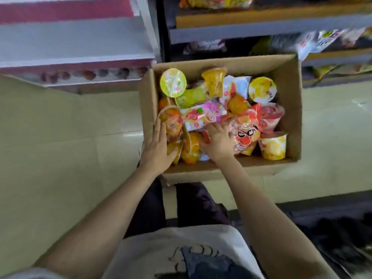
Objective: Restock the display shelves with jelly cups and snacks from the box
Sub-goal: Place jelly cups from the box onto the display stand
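An open cardboard box [289, 81] sits on the floor in front of me, filled with several jelly cups and snack packs. My left hand [159, 148] lies along the box's left inner side, fingers wrapped on an orange jelly cup pack [172, 121]. My right hand [218, 142] reaches down into the middle of the box, fingers curled among the packs beside a red and orange snack bag [246, 133]; what it grips is hidden. A pink candy bag [203, 114] lies across the centre. Yellow-lidded cups [173, 82] sit at the back.
Dark display shelves [261, 33] with snack packs stand right behind the box. A white and red shelf unit [76, 57] stands at the left. Pale floor tiles [60, 137] spread to the left of the box. My dark-trousered legs are below the box.
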Tool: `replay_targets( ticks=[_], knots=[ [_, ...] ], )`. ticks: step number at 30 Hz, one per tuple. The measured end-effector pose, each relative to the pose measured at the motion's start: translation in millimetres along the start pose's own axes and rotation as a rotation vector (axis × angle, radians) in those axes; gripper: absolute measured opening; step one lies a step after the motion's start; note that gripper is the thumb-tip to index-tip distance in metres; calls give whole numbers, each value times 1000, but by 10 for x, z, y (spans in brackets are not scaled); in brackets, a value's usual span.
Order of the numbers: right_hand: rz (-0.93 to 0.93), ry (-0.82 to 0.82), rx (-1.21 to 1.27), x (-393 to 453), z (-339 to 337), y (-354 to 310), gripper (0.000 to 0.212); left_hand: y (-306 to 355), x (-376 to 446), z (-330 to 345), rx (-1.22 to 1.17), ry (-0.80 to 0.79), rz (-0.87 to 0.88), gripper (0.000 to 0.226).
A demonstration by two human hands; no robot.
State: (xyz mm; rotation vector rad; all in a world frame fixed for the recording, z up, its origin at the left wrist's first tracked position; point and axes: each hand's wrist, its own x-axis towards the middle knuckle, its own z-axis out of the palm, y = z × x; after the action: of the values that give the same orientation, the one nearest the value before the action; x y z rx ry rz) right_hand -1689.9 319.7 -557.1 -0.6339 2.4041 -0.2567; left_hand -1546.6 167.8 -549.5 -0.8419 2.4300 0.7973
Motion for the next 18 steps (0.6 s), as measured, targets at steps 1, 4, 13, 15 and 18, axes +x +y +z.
replay_targets(
  ticks=[1, 4, 13, 15, 18],
  knots=[
    [-25, -4, -28, 15, 7, 6, 54, 1, -9, 11, -10, 5, -14, 93],
    [-73, -48, -137, 32, 9, -30, 59, -27, -26, 16, -12, -12, -18, 93],
    [-54, -211, -450, 44, 221, -187, 78, -99, -41, -56, -62, -123, -18, 92],
    [-61, -191, -442, 52, 244, -179, 76, -122, -42, -62, -58, -133, -16, 92],
    [-96, -192, -381, 45, 187, -127, 83, -147, -38, -83, -72, -149, -2, 91]
  ],
)
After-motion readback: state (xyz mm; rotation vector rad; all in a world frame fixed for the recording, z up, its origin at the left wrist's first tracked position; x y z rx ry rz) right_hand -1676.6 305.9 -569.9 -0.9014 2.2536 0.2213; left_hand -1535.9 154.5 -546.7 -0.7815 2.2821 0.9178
